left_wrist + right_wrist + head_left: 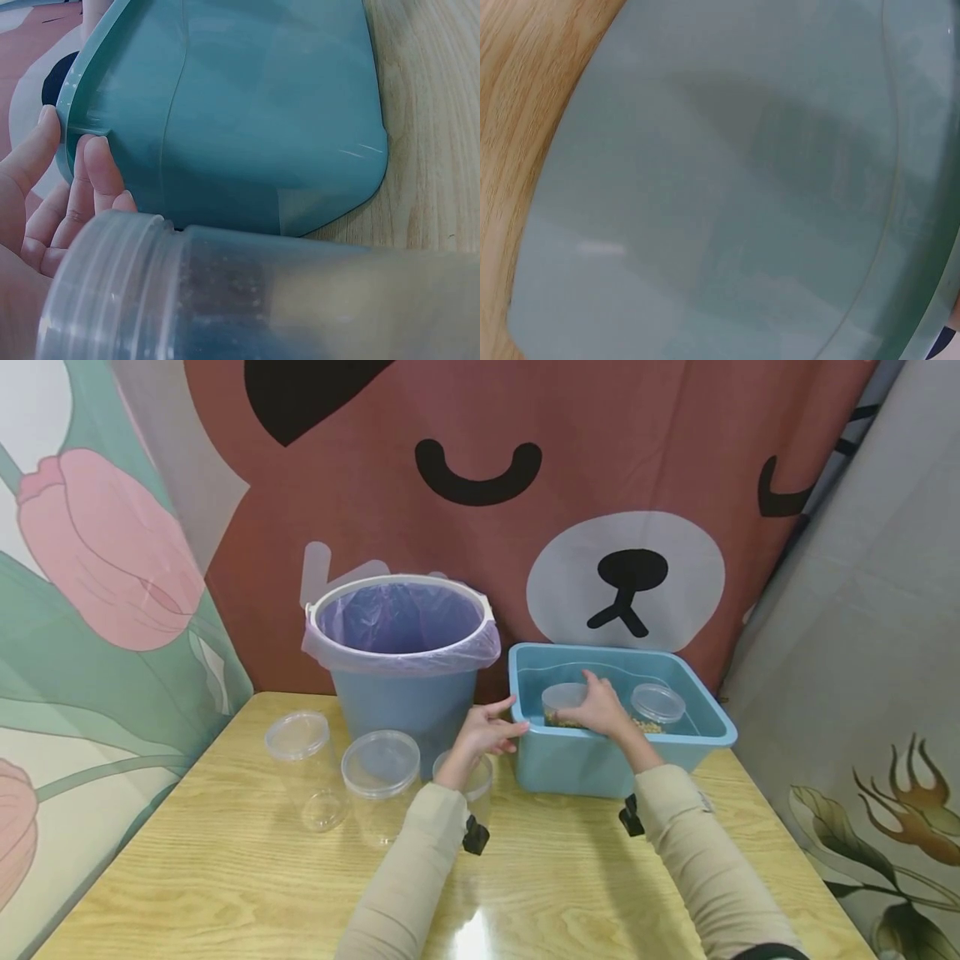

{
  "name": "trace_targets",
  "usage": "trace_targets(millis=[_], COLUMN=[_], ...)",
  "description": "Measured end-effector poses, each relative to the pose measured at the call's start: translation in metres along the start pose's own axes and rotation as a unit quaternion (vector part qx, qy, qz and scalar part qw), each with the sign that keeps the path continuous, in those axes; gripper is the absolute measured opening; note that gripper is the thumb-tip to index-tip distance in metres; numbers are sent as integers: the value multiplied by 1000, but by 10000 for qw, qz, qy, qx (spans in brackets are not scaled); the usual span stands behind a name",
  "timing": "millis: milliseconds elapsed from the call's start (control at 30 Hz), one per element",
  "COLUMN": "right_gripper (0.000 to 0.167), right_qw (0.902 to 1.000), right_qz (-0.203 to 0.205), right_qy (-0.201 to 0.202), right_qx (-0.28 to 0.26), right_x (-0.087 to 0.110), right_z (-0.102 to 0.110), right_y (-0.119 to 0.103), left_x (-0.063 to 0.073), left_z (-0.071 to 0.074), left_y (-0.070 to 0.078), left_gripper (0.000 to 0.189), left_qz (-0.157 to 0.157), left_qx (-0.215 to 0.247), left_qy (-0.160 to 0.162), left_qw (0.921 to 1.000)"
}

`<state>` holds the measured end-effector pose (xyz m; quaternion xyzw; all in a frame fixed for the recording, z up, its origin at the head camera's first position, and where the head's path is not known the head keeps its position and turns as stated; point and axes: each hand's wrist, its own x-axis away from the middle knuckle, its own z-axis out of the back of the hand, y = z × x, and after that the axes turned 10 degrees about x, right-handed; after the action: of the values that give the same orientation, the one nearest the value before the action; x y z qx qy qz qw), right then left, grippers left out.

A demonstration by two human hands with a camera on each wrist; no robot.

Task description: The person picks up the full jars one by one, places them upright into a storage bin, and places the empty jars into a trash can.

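My left hand (pixel 483 735) pinches the rim at the left front corner of a blue plastic bin (pixel 577 768). In the left wrist view the thumb (pixel 45 139) lies on top of the rim and the fingers are tucked under it. Over the bin's front wall reaches my right hand (pixel 600 706), gripping a clear plastic jar (pixel 562 695) with something yellowish in its bottom. To its right inside the bin is another clear lidded jar (pixel 658 703) with small yellowish pieces. The right wrist view shows mostly the bin's outer wall (pixel 705 187).
A blue bucket (pixel 390 693) lined with a purple bag stands left of the bin. Before it on the wooden table (pixel 300 893) are clear lidded jars, one at the left (pixel 300 768), one in the middle (pixel 382 785), one partly behind my left wrist (pixel 480 789). A printed curtain (pixel 480 552) hangs behind.
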<state>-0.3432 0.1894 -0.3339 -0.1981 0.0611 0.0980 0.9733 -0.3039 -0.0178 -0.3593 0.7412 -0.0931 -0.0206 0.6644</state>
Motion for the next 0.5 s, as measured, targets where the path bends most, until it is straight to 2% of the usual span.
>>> trace_targets(millis=[200,500], right_gripper=[96,85], right_qw=[9987,9957], right_qz=[35,129], right_qy=[-310,-473], right_qx=[394,784], right_x=[-2,-1], right_z=[-3,-3], right_y=[2,0], left_x=[1,0], left_z=[0,0], left_y=[0,0], left_gripper=[62,60], left_qz=[11,-11], left_qx=[-3,-30], left_qy=[2,-5], left_qw=[10000,10000])
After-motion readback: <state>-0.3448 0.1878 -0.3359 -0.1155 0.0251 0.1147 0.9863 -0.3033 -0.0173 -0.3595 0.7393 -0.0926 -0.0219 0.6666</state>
